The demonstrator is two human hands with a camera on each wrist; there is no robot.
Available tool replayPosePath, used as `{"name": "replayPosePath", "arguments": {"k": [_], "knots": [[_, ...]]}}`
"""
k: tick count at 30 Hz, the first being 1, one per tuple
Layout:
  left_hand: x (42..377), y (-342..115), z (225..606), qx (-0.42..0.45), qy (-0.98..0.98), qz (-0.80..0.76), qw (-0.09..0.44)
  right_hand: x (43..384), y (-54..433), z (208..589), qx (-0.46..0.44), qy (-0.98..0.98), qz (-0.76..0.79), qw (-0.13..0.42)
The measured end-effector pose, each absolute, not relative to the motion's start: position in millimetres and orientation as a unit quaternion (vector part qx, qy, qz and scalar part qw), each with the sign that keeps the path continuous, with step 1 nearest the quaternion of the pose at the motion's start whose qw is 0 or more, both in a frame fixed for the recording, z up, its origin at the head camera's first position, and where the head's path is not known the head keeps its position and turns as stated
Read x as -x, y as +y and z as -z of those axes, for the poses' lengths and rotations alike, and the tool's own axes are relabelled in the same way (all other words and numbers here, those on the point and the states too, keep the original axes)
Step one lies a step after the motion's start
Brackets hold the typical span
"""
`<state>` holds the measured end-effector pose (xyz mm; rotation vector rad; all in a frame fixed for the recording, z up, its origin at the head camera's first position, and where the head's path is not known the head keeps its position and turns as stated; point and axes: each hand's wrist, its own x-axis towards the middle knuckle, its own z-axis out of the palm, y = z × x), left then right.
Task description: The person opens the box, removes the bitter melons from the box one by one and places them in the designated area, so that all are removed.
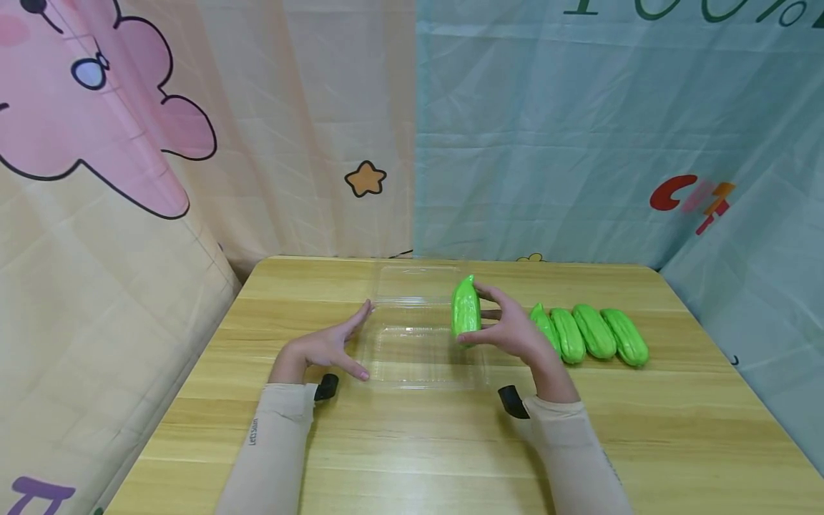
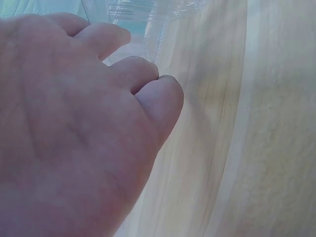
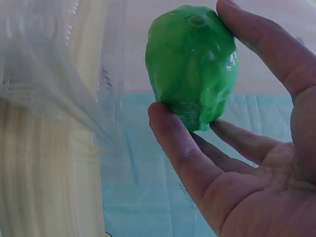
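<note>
My right hand (image 1: 517, 330) holds a shiny green bitter melon (image 1: 466, 309) upright between thumb and fingers, over the right side of a clear plastic box (image 1: 412, 361). In the right wrist view the thumb and fingertips pinch the bitter melon (image 3: 190, 64) from its sides, its rounded end toward the camera. My left hand (image 1: 322, 347) is spread at the box's left edge, thumb and index finger apart. Its fingers reach toward the clear plastic (image 2: 153, 12) in the left wrist view. The box's raised lid (image 1: 418, 282) stands at its far side.
Several more green bitter melons (image 1: 595, 332) lie in a row on the wooden table (image 1: 412, 458), right of my right hand. Printed cloth curtains (image 1: 547, 143) hang behind the table and along both sides.
</note>
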<state>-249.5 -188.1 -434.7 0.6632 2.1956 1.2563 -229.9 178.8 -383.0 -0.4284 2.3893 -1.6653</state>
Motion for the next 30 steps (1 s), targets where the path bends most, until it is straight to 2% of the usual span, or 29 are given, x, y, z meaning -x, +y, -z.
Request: {"name": "replayPosePath", "arguments": {"k": [18,30], "knots": [[250.6,-190.7,437.6,-0.246,0.81,-0.466,0.258,235.7,214.8,384.5,0.106,0.823,0.551,0.091],[250.2,-190.3,436.2,-0.241,0.809,-0.466,0.264,239.8,222.5,390.8,0.064,0.873,0.468,0.124]]}}
